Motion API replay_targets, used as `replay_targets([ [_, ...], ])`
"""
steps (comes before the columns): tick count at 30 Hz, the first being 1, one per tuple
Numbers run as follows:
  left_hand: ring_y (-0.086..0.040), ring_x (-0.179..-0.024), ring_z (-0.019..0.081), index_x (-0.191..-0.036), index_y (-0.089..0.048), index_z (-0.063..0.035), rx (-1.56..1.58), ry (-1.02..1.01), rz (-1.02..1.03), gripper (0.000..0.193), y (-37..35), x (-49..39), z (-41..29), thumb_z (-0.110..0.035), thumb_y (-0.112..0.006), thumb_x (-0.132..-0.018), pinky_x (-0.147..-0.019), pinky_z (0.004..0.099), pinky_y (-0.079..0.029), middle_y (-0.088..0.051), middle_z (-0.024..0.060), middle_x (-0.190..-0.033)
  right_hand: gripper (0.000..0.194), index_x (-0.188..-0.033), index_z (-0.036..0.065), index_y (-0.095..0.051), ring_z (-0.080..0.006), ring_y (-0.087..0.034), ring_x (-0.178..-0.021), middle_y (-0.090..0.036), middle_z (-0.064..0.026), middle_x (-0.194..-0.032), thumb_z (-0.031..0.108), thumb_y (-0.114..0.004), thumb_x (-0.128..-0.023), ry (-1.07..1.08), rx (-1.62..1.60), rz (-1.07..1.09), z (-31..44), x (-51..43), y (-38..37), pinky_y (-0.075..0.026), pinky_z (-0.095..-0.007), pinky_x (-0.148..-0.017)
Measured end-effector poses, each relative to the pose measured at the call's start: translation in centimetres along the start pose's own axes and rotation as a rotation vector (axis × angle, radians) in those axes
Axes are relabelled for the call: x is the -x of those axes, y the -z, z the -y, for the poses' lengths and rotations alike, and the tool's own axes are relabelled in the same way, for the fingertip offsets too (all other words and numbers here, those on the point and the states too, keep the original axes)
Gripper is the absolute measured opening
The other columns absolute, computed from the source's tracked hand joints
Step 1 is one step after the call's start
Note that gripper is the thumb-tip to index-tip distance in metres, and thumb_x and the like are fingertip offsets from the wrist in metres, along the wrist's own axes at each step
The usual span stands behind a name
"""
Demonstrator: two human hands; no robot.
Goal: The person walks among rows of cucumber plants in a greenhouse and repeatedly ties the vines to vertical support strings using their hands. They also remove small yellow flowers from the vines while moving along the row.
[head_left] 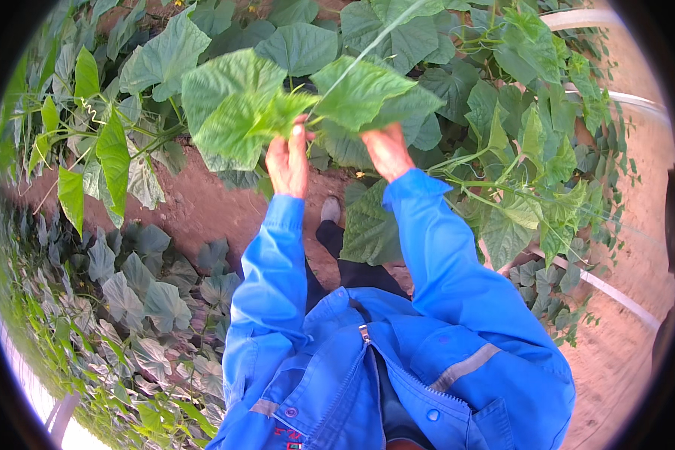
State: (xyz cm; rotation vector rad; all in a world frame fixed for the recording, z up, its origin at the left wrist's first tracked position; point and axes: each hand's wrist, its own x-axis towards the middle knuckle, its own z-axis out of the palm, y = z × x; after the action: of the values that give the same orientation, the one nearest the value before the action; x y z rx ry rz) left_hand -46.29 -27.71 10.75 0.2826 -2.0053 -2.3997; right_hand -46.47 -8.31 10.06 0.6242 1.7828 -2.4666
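Note:
Both of my hands are among the top leaves of a climbing vine that looks like a cucumber plant. My left hand [289, 160] is upright below the bright young shoot tip [281, 112], its thumb and a finger close together at the stem, by a pale string [365, 50] that runs up to the right. Whether the fingers pinch the stem or the string cannot be made out. My right hand [387, 151] reaches under a broad green leaf [363, 93], which hides its fingers. Another large leaf [230, 84] spreads above my left hand.
Vines with tendrils stand at the left [112, 152] and right [500, 180]. A lower row of leaves [163, 298] grows behind a strip of bare soil [202, 197]. Pale curved pipes [602, 284] cross the sandy ground at the right. My shoe [331, 210] is on the soil.

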Motion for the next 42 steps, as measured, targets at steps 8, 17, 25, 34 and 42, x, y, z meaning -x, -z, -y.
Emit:
replay_targets([
  [8, -0.060, -0.085, 0.0090, -0.129, -0.061, 0.0007, 0.155, 0.033, -0.160, 0.030, 7.0, 6.5, 2.4, -0.020, -0.053, -0.108, -0.077, 0.0258, -0.052, -0.066, 0.0035, -0.111, 0.031, -0.118, 0.002, -0.068, -0.0243, -0.064, -0.115, -0.069, -0.0116, -0.122, -0.001, -0.062, -0.088, 0.143, 0.580, 0.630, -0.8, 8.0, -1.0, -0.051, -0.0379, -0.100],
  [17, -0.064, -0.111, 0.0219, -0.124, -0.064, -0.0007, 0.139, -0.038, -0.083, 0.038, 9.8, 12.7, 2.9, -0.033, -0.054, -0.107, -0.098, 0.0370, -0.050, -0.065, 0.0174, -0.131, 0.023, -0.102, -0.001, -0.068, -0.0176, -0.070, -0.081, -0.072, -0.0123, -0.093, -0.006, -0.047, -0.093, 0.173, 0.455, 0.108, 2.6, 1.2, -4.0, -0.058, -0.0314, -0.072],
  [25, -0.068, -0.107, 0.0284, -0.117, -0.066, 0.0043, 0.272, -0.095, -0.106, 0.039, 10.5, 13.0, 3.2, -0.031, -0.061, -0.104, -0.095, 0.0418, -0.054, -0.066, 0.0230, -0.122, 0.025, -0.119, 0.002, -0.070, -0.0148, -0.070, -0.086, -0.073, -0.0090, -0.110, 0.005, -0.057, -0.098, -0.229, 0.688, 0.806, 0.9, -10.1, -10.1, -0.057, -0.0301, -0.079],
  [34, -0.068, -0.112, 0.0354, -0.118, -0.061, -0.0006, 0.292, -0.031, -0.085, 0.028, 11.7, 12.4, 2.5, -0.025, -0.051, -0.108, -0.099, 0.0482, -0.053, -0.061, 0.0237, -0.130, 0.021, -0.100, 0.011, -0.076, -0.0376, -0.072, -0.096, -0.075, -0.0128, -0.102, 0.019, -0.059, -0.089, 0.349, 1.866, 1.312, -10.8, -9.4, -10.1, -0.056, -0.0490, -0.083],
  [42, -0.064, -0.116, 0.0413, -0.111, -0.064, 0.0076, 0.577, -0.033, -0.067, 0.044, 11.1, 9.7, -1.7, -0.033, -0.048, -0.104, -0.105, 0.0506, -0.048, -0.061, 0.0271, -0.126, 0.018, -0.088, 0.008, -0.068, -0.0402, -0.065, -0.086, -0.067, -0.0141, -0.090, 0.024, -0.060, -0.091, 0.417, 1.595, 1.090, -4.2, -8.7, -7.8, -0.051, -0.0521, -0.072],
])
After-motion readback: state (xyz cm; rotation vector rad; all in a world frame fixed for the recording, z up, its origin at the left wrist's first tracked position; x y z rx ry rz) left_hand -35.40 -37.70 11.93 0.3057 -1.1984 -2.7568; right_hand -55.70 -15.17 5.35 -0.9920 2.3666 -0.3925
